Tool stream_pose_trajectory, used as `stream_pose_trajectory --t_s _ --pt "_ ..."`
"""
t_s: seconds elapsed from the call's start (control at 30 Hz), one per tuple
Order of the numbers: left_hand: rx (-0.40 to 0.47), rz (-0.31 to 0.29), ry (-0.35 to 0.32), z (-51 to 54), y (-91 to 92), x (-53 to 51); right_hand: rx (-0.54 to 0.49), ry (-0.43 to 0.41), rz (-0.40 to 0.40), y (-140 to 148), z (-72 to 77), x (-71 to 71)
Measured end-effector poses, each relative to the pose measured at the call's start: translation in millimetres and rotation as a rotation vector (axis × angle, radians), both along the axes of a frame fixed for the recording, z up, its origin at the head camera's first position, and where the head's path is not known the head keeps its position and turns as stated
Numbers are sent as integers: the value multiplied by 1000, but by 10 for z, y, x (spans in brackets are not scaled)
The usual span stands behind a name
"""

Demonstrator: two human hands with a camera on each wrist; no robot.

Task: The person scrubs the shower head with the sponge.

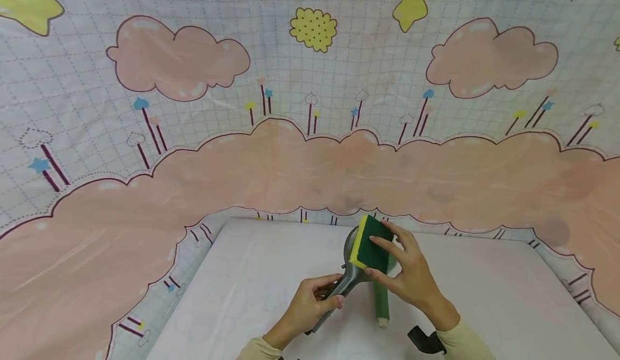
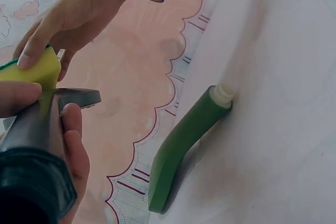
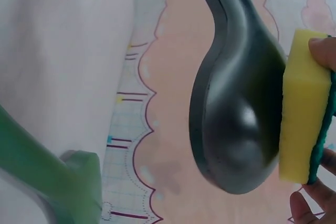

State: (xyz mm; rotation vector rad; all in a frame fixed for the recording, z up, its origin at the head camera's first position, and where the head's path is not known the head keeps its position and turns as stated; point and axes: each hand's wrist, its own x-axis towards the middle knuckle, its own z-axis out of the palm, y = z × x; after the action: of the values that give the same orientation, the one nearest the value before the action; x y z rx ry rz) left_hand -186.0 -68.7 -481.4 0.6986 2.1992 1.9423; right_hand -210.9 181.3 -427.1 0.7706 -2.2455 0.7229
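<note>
A dark grey shower head [image 3: 236, 114] is held up over the white table, its handle slanting down to the left in the head view. My left hand [image 1: 312, 303] grips that handle, thumb on one side and fingers round the other. In my right hand [image 1: 411, 268] is a sponge [image 1: 375, 244], yellow with a dark green scouring side, pinched between thumb and fingers. The sponge's yellow face [image 3: 302, 108] lies against the rounded back of the shower head. A green shower head [image 2: 184, 140] with a pale threaded handle end rests on the table; its head is partly hidden in the head view.
The white tabletop [image 1: 232, 295] reaches back to a cloth backdrop [image 1: 310, 171] printed with pink clouds and stars. A dark wrist-worn piece [image 1: 426, 341] sits at the right wrist.
</note>
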Motion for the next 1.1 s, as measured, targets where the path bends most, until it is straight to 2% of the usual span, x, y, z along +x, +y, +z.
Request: stream_pose_trajectory --t_s 0.17,0.33,0.53,0.73,0.87,1.1 --pt "61 46 -54 49 31 -2 -13 -5 -27 15 -49 -19" --pt "141 91 -132 77 67 -12 -18 18 -7 -18 -118 -27" --pt "235 65 -175 90 71 -14 -11 31 11 -72 -145 12" --pt "343 61 -298 120 82 -27 8 36 27 -105 -185 34" --pt "340 87 -331 108 82 -59 10 40 45 -120 -221 51" --pt "299 151 -344 79 72 -126 25 34 71 -158 -278 105"
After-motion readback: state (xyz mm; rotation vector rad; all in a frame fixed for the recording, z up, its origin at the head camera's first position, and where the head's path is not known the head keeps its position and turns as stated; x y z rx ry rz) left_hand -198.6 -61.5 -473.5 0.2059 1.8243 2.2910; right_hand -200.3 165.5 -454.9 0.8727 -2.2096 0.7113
